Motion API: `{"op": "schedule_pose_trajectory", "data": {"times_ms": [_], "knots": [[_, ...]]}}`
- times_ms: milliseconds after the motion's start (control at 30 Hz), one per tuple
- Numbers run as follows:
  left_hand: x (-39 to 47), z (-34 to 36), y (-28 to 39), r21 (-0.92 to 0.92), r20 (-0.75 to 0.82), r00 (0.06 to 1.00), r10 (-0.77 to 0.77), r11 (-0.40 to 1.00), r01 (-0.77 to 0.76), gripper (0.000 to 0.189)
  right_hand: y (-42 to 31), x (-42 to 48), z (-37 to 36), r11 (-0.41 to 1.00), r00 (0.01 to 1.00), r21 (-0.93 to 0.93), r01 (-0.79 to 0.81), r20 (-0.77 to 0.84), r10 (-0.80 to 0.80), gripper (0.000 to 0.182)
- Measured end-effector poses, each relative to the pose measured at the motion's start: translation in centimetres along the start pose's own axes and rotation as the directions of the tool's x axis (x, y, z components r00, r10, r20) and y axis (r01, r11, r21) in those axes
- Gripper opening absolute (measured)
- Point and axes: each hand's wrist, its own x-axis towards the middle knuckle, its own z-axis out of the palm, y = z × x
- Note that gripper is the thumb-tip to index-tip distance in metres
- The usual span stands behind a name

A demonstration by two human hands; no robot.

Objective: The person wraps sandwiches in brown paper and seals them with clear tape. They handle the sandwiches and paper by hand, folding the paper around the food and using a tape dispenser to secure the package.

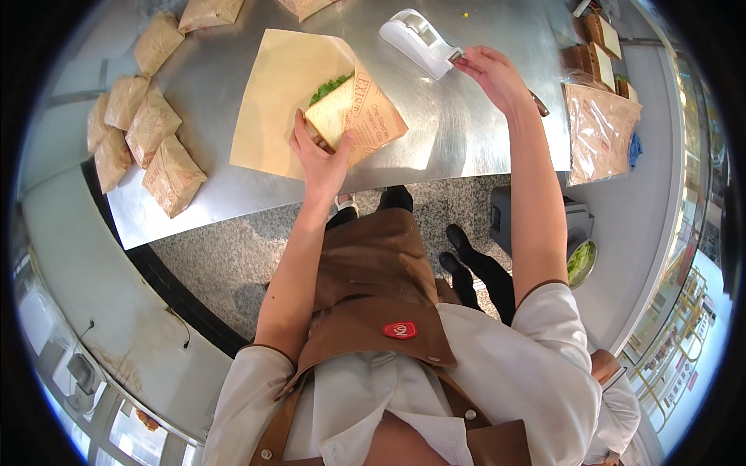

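Note:
A white-bread sandwich (329,119) with green lettuce (331,88) lies tilted on a sheet of brown printed wrapping paper (268,116). One printed flap of the paper is folded over the sandwich's right side. My left hand (323,154) grips the sandwich and the folded flap, thumb on the paper and fingers along the bread's left edge. At the cutter end of a white tape dispenser (411,38), my right hand (492,73) pinches with thumb and fingers at the tape's end. The clear tape itself is hard to make out there.
Several wrapped packets (152,125) sit on the left of the steel table (466,140). To the right are a plastic-covered stack of wrapping paper (600,131), bread loaves (600,49) and a dark handle (540,105). A bowl of lettuce (581,262) stands lower right. A co-worker (618,408) is behind.

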Motion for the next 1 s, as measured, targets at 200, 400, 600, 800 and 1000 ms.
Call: {"op": "schedule_pose_trajectory", "data": {"times_ms": [200, 400, 600, 800, 1000], "knots": [[0.0, 0.1, 0.2, 0.025, -0.001, 1.0, -0.017, 1.0, 0.017, 0.1, 2.1, -1.1, -0.1, 1.0, 0.992, 0.009, -0.021, -0.124, 0.022, 0.017], [-0.2, 0.1, 0.5, 0.036, 0.031, 0.999, -0.02, 0.999, 0.019, 0.1, 6.2, 0.1, -1.5, 0.976, 0.947, -0.161, -0.147, -0.308, 0.091, 0.017], [-0.4, -0.3, 0.7, 0.031, -0.006, 1.0, -0.026, 0.999, 0.026, 0.101, 4.7, -8.4, 6.0, 0.994, 0.986, -0.103, 0.036, -0.157, -0.052, 0.008], [0.0, 0.0, 0.3, 0.039, 0.0, 1.0, -0.008, 0.999, 0.008, 0.101, 6.5, -13.9, 15.5, 0.996, 0.984, 0.039, 0.075, -0.164, -0.068, 0.013], [0.1, -0.2, -0.6, 0.008, -0.001, 1.0, 0.016, 1.0, -0.016, 0.101, 8.1, -14.6, 19.3, 0.983, 0.975, 0.149, 0.103, -0.21, -0.07, 0.058]]}}
